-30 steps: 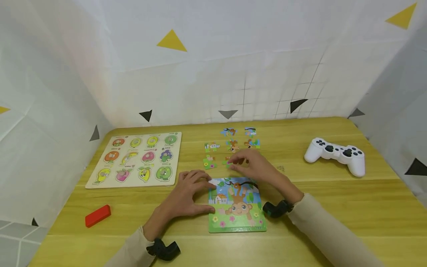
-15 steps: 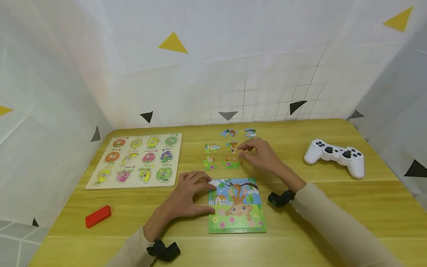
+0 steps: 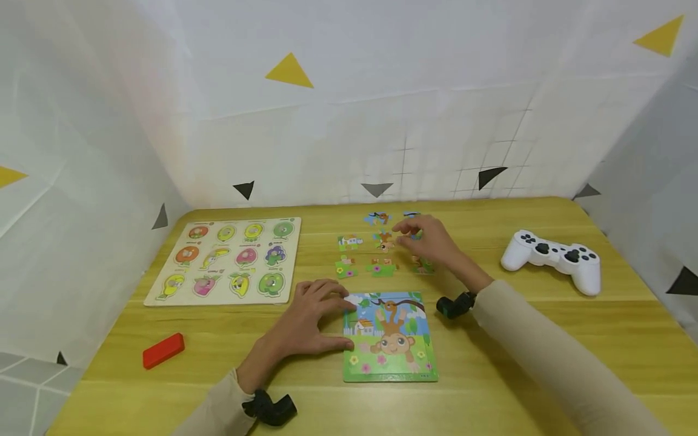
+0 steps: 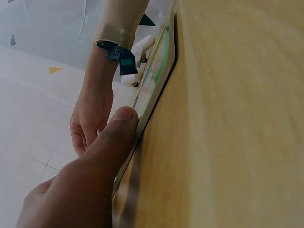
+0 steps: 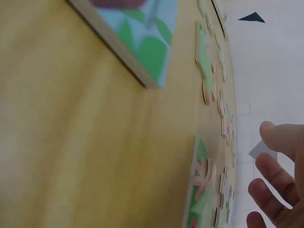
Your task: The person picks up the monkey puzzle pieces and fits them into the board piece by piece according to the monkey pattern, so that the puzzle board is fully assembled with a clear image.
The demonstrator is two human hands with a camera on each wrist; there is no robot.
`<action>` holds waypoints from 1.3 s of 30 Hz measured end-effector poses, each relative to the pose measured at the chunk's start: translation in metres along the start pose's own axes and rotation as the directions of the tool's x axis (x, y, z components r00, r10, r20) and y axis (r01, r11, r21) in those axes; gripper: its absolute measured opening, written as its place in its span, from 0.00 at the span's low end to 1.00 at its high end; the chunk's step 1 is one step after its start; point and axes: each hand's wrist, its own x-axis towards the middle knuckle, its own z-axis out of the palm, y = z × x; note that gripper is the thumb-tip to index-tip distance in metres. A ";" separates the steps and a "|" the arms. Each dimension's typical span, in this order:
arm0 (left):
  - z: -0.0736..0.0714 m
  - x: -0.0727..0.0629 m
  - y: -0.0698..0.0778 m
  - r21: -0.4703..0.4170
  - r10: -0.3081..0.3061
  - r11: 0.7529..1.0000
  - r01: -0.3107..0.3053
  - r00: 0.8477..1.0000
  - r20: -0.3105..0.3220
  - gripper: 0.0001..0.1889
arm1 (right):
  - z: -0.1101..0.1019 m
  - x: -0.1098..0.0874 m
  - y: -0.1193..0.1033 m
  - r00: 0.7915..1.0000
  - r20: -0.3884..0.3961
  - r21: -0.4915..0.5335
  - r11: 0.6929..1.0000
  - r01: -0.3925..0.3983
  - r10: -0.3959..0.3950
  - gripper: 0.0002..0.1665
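My left hand [image 3: 315, 318] rests at the left edge of a square picture puzzle board [image 3: 400, 358], with thumb and fingers spread. In the left wrist view the thumb [image 4: 124, 116] touches the board's rim. The board bears a hanging monkey, a house and flowers. Beyond it, loose jigsaw pieces lie in rough rows: a house piece [image 3: 349, 243], a monkey-face piece [image 3: 384, 241] and a pink-flower piece [image 3: 382, 267] among several. My right hand [image 3: 436, 245] hovers over the right-hand pieces, partly hiding some. The right wrist view shows its fingers loosely bent, holding nothing.
A fruit peg puzzle board [image 3: 291, 260] lies at the left back. Nearer the front on that side is a red block [image 3: 163, 350]. A white game controller [image 3: 553, 260] rests on the right. White cloth walls [image 3: 349, 121] enclose the table at the back and sides.
My right hand has left the pink-flower piece and moved right and slightly away from me, uncovering the lower-row pieces. My left hand has stayed at the board's edge.
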 end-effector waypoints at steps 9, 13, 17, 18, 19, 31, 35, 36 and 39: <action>0.000 0.000 -0.001 -0.005 0.004 1.000 -0.004 1.000 -0.004 0.32 | -0.001 0.021 0.010 0.997 0.023 -0.033 0.996 -0.079 0.080 0.16; 0.000 0.000 -0.002 -0.004 0.000 1.000 0.000 1.000 -0.003 0.32 | -0.001 0.031 0.015 0.996 0.026 -0.052 0.995 -0.082 0.084 0.15; 0.000 0.000 -0.002 -0.012 -0.002 1.000 0.002 1.000 0.002 0.32 | 0.001 0.042 0.020 0.997 0.021 -0.109 0.991 -0.072 0.075 0.15; -0.001 0.000 -0.002 -0.014 -0.002 1.000 0.002 1.000 0.002 0.32 | 0.001 0.045 0.021 0.997 0.022 -0.123 0.990 -0.076 0.080 0.15; -0.001 0.000 -0.001 -0.017 -0.001 1.000 0.001 1.000 0.001 0.32 | 0.002 0.048 0.022 0.996 0.024 -0.138 0.987 -0.079 0.083 0.16; 0.001 0.000 -0.002 -0.011 0.005 1.000 -0.005 1.000 -0.003 0.32 | 0.003 0.066 0.024 0.982 0.090 -0.213 0.967 -0.142 0.164 0.19; 0.001 0.000 -0.002 -0.008 0.004 1.000 -0.004 1.000 -0.004 0.32 | 0.005 0.069 0.027 0.982 0.089 -0.213 0.966 -0.146 0.168 0.19; 0.001 0.000 -0.002 -0.010 0.003 1.000 -0.003 1.000 -0.004 0.32 | 0.006 0.069 0.028 0.982 0.087 -0.211 0.966 -0.148 0.170 0.19; 0.001 0.000 -0.002 -0.013 0.003 1.000 -0.003 1.000 0.000 0.32 | 0.008 0.070 0.030 0.982 0.083 -0.211 0.966 -0.150 0.171 0.20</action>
